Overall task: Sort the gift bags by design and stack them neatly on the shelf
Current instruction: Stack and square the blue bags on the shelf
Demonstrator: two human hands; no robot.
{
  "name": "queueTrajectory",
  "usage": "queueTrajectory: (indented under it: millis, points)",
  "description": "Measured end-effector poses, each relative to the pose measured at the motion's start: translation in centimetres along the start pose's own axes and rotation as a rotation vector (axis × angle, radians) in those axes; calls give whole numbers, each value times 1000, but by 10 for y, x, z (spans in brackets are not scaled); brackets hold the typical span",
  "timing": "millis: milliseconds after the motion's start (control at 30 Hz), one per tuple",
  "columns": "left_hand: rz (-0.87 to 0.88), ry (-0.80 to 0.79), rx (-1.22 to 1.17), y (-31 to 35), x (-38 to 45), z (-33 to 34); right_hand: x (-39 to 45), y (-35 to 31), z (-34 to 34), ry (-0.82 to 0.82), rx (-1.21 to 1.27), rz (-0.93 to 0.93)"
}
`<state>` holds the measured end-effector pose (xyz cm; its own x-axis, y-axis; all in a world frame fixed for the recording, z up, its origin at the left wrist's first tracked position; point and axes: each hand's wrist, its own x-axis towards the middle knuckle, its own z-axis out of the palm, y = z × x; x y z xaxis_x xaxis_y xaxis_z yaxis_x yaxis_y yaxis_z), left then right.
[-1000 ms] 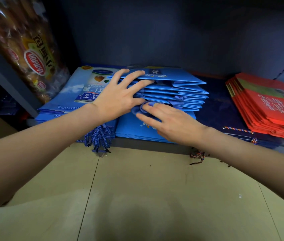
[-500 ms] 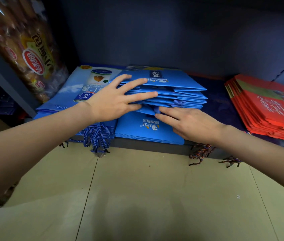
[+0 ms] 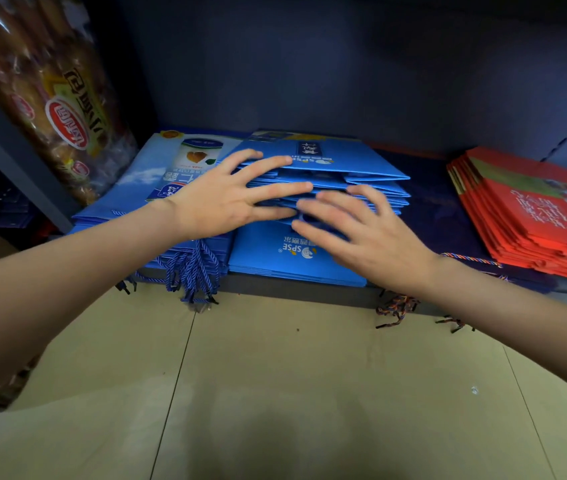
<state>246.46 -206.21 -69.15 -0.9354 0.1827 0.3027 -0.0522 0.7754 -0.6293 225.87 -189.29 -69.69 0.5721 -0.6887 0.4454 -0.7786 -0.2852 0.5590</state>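
Observation:
A stack of plain blue gift bags (image 3: 355,164) with white logos lies folded on the low shelf (image 3: 310,292), its near edges uneven. My left hand (image 3: 226,199) rests with spread straight fingers against the stack's near left side. My right hand (image 3: 361,233) lies flat with spread fingers over the stack's front and the bottom blue bag (image 3: 268,251). To the left is a pile of light blue picture bags (image 3: 136,188) with blue cord handles (image 3: 195,271) hanging over the shelf edge. A red bag stack (image 3: 531,216) lies at the right.
A bread packet (image 3: 53,109) leans at the upper left beside a grey shelf post (image 3: 15,157). Dark blue bags (image 3: 448,223) lie between the blue and red stacks, with multicoloured cords (image 3: 396,306) dangling over the edge. Beige floor tiles (image 3: 275,393) lie below.
My right hand has slid up from the bottom bag onto the stack's front with its fingers spread wider. My left hand has stayed on the stack's left side.

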Motion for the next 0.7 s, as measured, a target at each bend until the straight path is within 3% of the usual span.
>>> queueTrajectory:
  millis: [133, 300, 533, 700]
  points:
    - [27, -19, -31, 1, 0, -2, -7, 4, 19, -229, -170, -173]
    - [-4, 16, -85, -5, 1, -6, -13, 19, 16, -302, -118, -168]
    - [-76, 47, -26, -2, 5, -6, -4, 38, 19, -213, -172, -161]
    - [-47, 88, -7, 6, 1, -11, 6, 56, 11, -48, -18, -113]
